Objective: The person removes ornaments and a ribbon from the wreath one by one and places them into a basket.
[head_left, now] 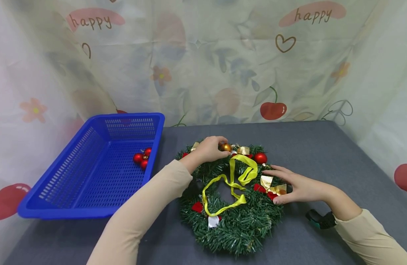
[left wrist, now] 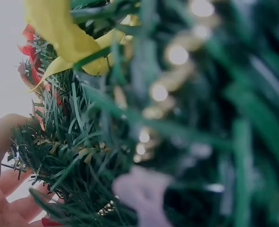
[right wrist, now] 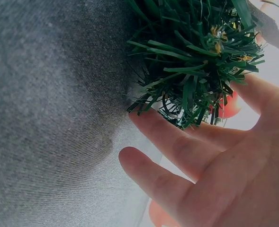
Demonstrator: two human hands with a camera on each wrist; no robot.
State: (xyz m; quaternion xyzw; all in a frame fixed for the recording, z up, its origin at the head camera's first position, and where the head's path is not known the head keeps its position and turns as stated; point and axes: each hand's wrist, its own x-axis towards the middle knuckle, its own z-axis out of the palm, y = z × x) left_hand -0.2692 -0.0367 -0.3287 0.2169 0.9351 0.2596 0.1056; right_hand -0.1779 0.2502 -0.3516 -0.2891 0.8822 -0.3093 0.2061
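A green Christmas wreath (head_left: 238,235) lies on the grey table, with gold and red bows and a loosely coiled yellow ribbon (head_left: 248,175) on it. At its far side my left hand (head_left: 210,149) pinches a gold Christmas ball (head_left: 226,147) between thumb and fingers. That ball is hidden in the left wrist view, where foliage fills most of the picture. My right hand (head_left: 304,187) rests against the wreath's right edge, its fingers extended, beside a gold-and-red bow (head_left: 273,187). In the right wrist view these fingers (right wrist: 163,132) spread under the foliage (right wrist: 191,61).
To the left stands a blue plastic basket (head_left: 87,212) with red Christmas balls (head_left: 138,158) at its right side. Another red ball (head_left: 260,158) sits on the wreath's far right. A dark wrist device (head_left: 321,219) is at the right wrist. Patterned curtain (head_left: 197,73) hangs behind the table.
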